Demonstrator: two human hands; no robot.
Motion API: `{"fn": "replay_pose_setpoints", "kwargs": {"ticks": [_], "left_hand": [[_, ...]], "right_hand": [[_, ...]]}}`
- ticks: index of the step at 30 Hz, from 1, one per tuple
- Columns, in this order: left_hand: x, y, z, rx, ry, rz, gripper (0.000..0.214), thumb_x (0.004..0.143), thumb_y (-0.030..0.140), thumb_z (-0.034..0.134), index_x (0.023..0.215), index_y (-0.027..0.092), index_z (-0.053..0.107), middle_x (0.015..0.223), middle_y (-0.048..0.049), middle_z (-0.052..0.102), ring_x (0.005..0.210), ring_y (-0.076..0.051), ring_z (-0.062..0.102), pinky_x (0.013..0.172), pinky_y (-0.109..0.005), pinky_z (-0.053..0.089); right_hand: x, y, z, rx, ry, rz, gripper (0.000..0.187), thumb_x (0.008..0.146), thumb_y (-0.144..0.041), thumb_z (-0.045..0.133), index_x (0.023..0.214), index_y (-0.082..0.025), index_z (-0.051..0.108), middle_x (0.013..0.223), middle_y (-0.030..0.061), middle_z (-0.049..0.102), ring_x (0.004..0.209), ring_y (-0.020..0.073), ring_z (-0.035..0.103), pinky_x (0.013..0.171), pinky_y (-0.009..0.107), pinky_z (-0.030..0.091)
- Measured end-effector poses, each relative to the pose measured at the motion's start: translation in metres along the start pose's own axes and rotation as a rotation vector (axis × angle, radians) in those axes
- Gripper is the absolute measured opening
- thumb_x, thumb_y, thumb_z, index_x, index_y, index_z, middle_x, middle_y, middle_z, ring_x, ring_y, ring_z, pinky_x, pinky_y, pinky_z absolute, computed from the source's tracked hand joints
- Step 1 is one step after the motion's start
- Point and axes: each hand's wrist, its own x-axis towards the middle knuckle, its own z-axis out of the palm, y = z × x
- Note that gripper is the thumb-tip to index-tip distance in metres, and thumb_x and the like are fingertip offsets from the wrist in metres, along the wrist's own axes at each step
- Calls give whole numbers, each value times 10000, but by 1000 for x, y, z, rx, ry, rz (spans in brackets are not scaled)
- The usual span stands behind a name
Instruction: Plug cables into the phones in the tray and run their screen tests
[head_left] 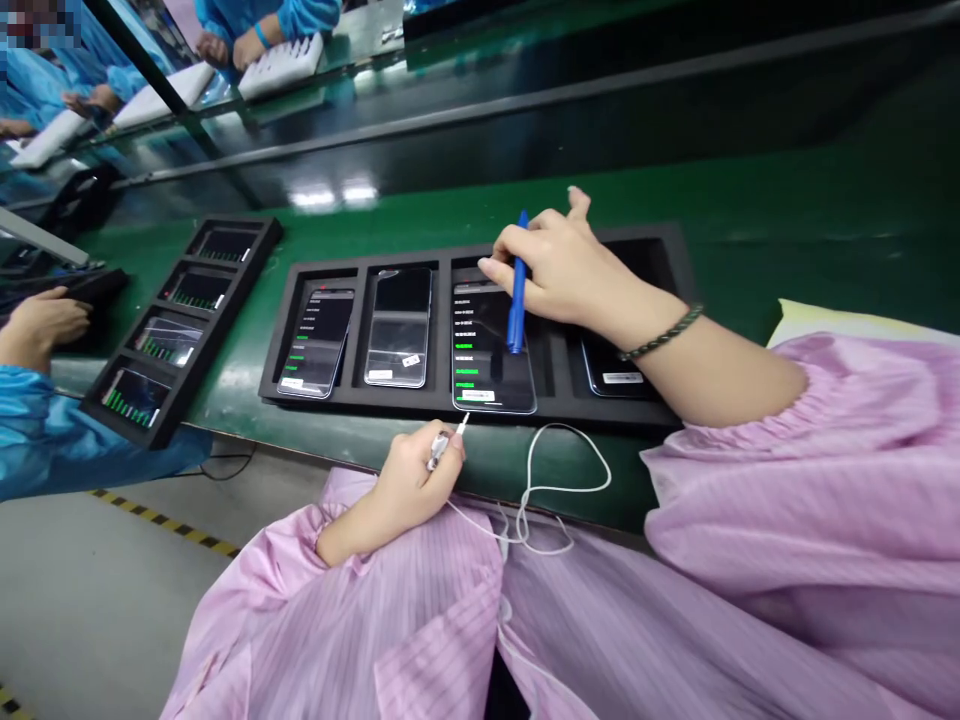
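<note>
My left hand [416, 475] is closed on the plug end of a white cable [531, 460], just below the tray's front edge. The plug points at the lower edge of a smartphone [487, 375] with a dark screen of green and white text lines; I cannot tell whether it touches. Above that phone my right hand [559, 262] holds a blue pen [517, 290] between thumb and fingers, one finger raised. The phone lies in a black foam tray [360, 402] beside a second phone [313, 340], a third [399, 325] and another [619, 365] partly hidden by my right arm.
To the left, a second black tray [166, 425] holds several phones with green bars. A co-worker's hand [41, 325] is beside it. Other people in blue sleeves work across the green bench [450, 200] with white trays [281, 68]. Yellowish sheets [825, 318] lie at right.
</note>
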Motion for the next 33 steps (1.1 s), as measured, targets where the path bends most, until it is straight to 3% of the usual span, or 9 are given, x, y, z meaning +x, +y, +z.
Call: {"fn": "replay_pose_setpoints", "kwargs": {"ticks": [5, 15, 22, 27, 33], "left_hand": [[-1, -4, 4, 36, 17, 21, 282, 974, 344, 449, 724, 213, 451, 479, 68, 467, 440, -86, 416, 525, -246, 343], [-5, -7, 5, -2, 55, 22, 261, 978, 337, 470, 750, 211, 480, 482, 64, 482, 434, -88, 417, 514, -242, 347], [-3, -7, 7, 31, 38, -7, 274, 965, 357, 477, 733, 214, 443, 484, 76, 475, 433, -78, 403, 516, -237, 324], [1, -2, 11, 44, 59, -37, 288, 963, 377, 479, 730, 210, 450, 479, 76, 480, 434, -79, 413, 530, -241, 325], [10, 8, 11, -259, -45, -198, 429, 951, 569, 497, 741, 195, 493, 469, 61, 518, 426, -74, 415, 519, -226, 342]], "right_hand": [[-10, 8, 5, 8, 24, -41, 415, 944, -589, 570, 781, -209, 539, 670, 26, 556, 918, 282, 617, 1137, 732, 263], [-11, 5, 6, 38, 11, -23, 407, 955, -589, 545, 782, -220, 536, 635, 25, 512, 918, 290, 612, 1120, 735, 300], [-11, -11, 1, -122, -106, 66, 402, 1022, -516, 378, 855, -208, 575, 759, 75, 594, 981, 316, 613, 1117, 759, 251], [-10, -14, -1, -97, -149, 90, 356, 1015, -477, 392, 904, -211, 601, 804, 82, 615, 1000, 327, 616, 1144, 759, 182], [-12, -13, 2, -84, -133, 65, 331, 1017, -447, 390, 890, -214, 588, 698, 35, 575, 787, 252, 640, 1169, 654, 268]]}}
